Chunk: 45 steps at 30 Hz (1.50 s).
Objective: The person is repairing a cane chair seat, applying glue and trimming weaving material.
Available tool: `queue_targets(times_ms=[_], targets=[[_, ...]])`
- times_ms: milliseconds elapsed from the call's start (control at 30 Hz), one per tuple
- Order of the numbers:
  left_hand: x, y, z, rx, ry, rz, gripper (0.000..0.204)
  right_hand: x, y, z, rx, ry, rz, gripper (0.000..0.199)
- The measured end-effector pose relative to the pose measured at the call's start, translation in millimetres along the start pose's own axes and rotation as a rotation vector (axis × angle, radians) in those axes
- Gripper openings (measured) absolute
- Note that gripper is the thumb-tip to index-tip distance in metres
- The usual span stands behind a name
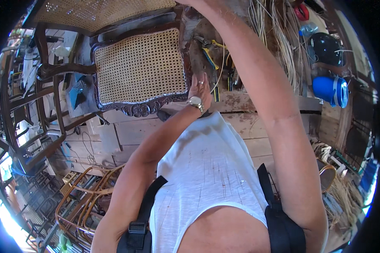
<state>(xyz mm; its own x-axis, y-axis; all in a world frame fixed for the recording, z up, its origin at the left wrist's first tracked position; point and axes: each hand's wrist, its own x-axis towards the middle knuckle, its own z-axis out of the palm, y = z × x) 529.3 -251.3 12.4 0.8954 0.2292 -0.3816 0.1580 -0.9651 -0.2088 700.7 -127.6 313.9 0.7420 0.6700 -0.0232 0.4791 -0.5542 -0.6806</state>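
Observation:
A dark carved wooden chair (139,110) with a woven cane seat (139,67) lies ahead of me, left of centre. My left hand (200,86), with a watch on its wrist, rests at the seat frame's right edge, fingers stretched out along the wood. A thin pale cane strand (221,69) runs from beside this hand up toward my right forearm; I cannot tell if the hand touches it. My right arm reaches far forward to the chair's cane back (109,12). Only part of my right hand (190,1) shows at the top edge, its fingers out of the picture.
Yellow-handled pliers (210,58) and other hand tools lie right of the seat. Beyond my right forearm hang bundled cane strands (283,46), near a blue container (330,90) and a black helmet-like object (326,48). Wooden chair frames (55,105) crowd the left; a rattan frame (86,189) stands lower left.

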Motion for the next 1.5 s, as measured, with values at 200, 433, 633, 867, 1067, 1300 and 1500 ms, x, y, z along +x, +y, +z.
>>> queue_targets(times_ms=[200,433,633,867,1067,1300,1500], targets=[[3,2,13,-0.094,-0.046,-0.106,0.075,5,10,19,-0.031,0.299,-0.25,0.083],[-6,7,14,-0.06,-0.027,-0.06,0.079,1,3,7,-0.028,0.141,-0.155,0.082],[-9,10,15,-0.038,-0.084,-0.074,0.079,9,14,23,-0.089,0.338,-0.316,0.082],[-14,-6,-16,-0.345,-0.228,-0.07,0.081,0,5,10,-0.174,0.261,-0.218,0.08],[-81,-42,-3,-0.913,0.472,-0.385,0.073,35,27,34,-0.23,0.399,-0.451,0.099],[-225,-107,111,-1.371,0.101,-1.161,0.076,41,47,38,-0.22,0.39,-0.434,0.092],[-329,-191,219,-1.523,0.233,-1.8,0.106,43,44,33,-0.32,0.366,-0.383,0.092]])
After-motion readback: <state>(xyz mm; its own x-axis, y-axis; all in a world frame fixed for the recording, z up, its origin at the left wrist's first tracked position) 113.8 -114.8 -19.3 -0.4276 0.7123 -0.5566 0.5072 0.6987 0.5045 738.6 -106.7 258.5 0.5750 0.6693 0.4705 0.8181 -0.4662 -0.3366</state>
